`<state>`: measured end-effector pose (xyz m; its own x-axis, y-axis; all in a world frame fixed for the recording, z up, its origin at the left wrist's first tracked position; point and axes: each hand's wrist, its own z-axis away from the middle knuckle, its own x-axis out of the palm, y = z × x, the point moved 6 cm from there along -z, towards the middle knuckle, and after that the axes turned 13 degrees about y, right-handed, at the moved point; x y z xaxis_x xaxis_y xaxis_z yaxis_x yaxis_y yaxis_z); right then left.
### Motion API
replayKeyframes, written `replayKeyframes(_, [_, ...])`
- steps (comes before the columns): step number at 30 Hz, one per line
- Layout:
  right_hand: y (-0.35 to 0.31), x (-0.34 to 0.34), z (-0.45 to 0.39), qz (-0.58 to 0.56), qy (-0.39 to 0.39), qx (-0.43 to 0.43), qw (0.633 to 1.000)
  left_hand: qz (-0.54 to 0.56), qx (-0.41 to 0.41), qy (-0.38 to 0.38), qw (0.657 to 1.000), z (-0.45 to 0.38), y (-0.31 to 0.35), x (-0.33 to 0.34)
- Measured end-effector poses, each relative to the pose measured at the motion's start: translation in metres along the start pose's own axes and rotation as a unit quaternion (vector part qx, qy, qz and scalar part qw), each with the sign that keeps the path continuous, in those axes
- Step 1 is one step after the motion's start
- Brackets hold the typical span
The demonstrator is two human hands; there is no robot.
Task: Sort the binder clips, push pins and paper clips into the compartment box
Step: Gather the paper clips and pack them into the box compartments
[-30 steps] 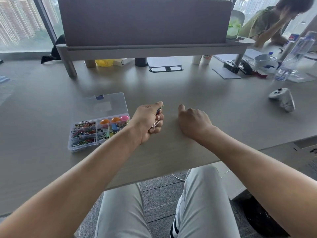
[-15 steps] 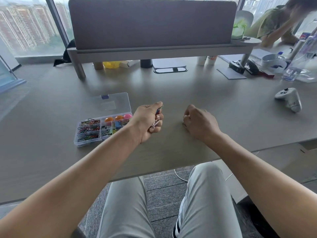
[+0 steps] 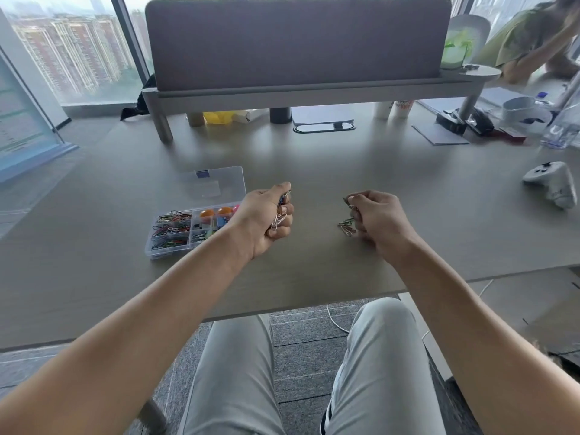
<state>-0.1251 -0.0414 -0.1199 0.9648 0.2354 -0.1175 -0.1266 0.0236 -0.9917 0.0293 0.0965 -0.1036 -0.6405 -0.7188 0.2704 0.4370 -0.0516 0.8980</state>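
A clear compartment box (image 3: 150, 251) with its lid open lies on the grey desk, left of centre. Its left cells hold coloured paper clips, its right cells hold orange and pink push pins and coloured binder clips. My left hand (image 3: 266, 215) hovers just right of the box, fist closed around a bunch of paper clips (image 3: 280, 215) that stick out between the fingers. My right hand (image 3: 376, 219) is further right, with a paper clip (image 3: 351, 203) pinched in its fingertips. A small pile of loose paper clips (image 3: 346, 226) lies on the desk under that hand.
A white game controller (image 3: 553, 183) lies at the right edge. A grey divider on a shelf (image 3: 298, 89) stands at the back, with cups and bottles beneath. Another person sits at the far right behind clutter. The desk's front edge is close to my knees.
My right hand has lifted from the desk with a paper clip pinched, uncovering the small pile beneath it. My left hand keeps its bunch and has hardly moved.
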Motion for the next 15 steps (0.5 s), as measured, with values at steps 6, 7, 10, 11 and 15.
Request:
replayKeyframes(6, [-0.008,0.033,0.029,-0.16,-0.122,0.152,0.968,-0.002,0.036,0.04,0.999,-0.004,0.027,-0.035])
replayKeyframes(7, [-0.009,0.04,0.034,-0.174,-0.137,0.167,0.961,0.0,0.041,0.051,0.998,-0.005,0.032,-0.043])
replayKeyframes(10, [-0.008,0.062,0.048,-0.207,-0.179,0.206,0.94,-0.004,0.058,0.089,0.994,-0.005,0.045,-0.072])
replayKeyframes(11, [-0.007,0.07,0.053,-0.215,-0.19,0.216,0.933,-0.007,0.062,0.099,0.993,-0.003,0.049,-0.083])
replayKeyframes(15, [-0.003,0.097,0.07,-0.231,-0.224,0.24,0.916,-0.027,0.085,0.128,0.988,0.003,0.063,-0.126])
